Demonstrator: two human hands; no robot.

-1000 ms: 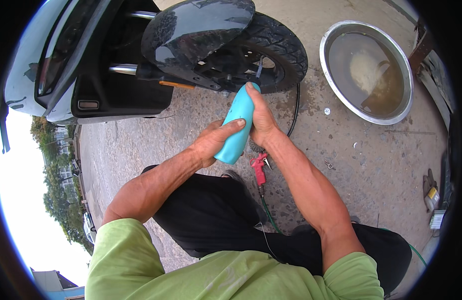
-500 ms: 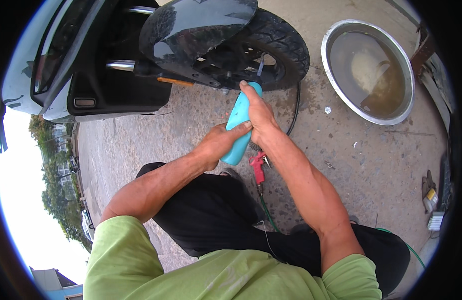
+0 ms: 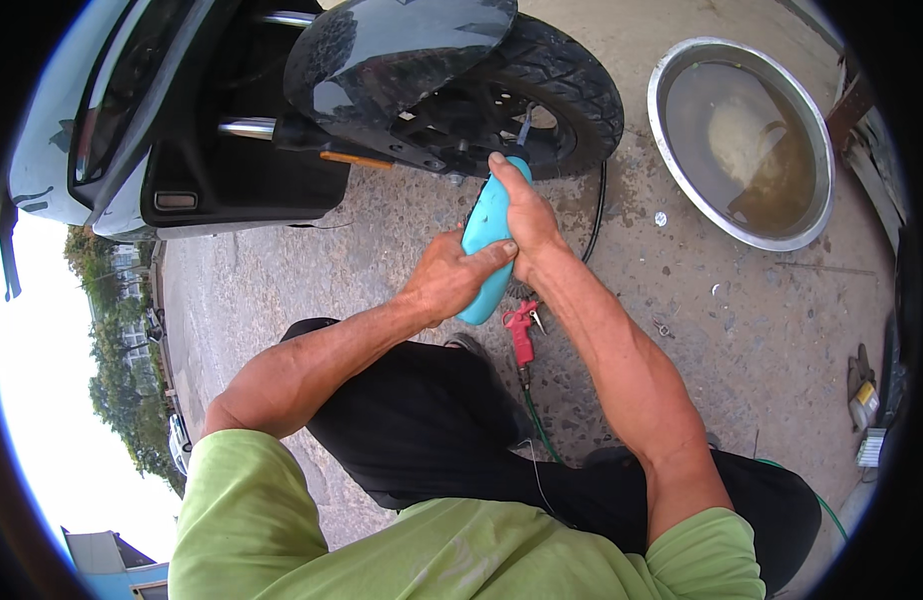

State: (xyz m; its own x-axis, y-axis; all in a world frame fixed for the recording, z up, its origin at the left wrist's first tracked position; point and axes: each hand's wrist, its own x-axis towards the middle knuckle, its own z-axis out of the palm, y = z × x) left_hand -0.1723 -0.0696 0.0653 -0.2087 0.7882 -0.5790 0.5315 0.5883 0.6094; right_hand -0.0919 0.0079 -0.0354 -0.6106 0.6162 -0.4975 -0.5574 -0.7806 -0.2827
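Both of my hands are wrapped around a turquoise plastic squeeze bottle [image 3: 490, 228]. My left hand [image 3: 448, 274] grips its lower part from the left, with the thumb laid across it. On the right side, my right hand [image 3: 532, 222] holds it higher up, thumb along the top. The bottle points away from me, at the front wheel [image 3: 590, 105] of a scooter. A thin pale tube [image 3: 525, 128] rises from its dark cap toward the rim; whether it joins the valve is too small to tell.
Below the bottle lies a red air gun [image 3: 522, 332] on a green hose [image 3: 540, 425]. A black hose [image 3: 600, 205] curves beside the tyre. At the right stands a metal basin [image 3: 670, 187] of murky water. The scooter's front panel [image 3: 232, 205] fills the upper left.
The bottle's near end has swung slightly to the right, with both hands still around it. The whole view has shifted a little.
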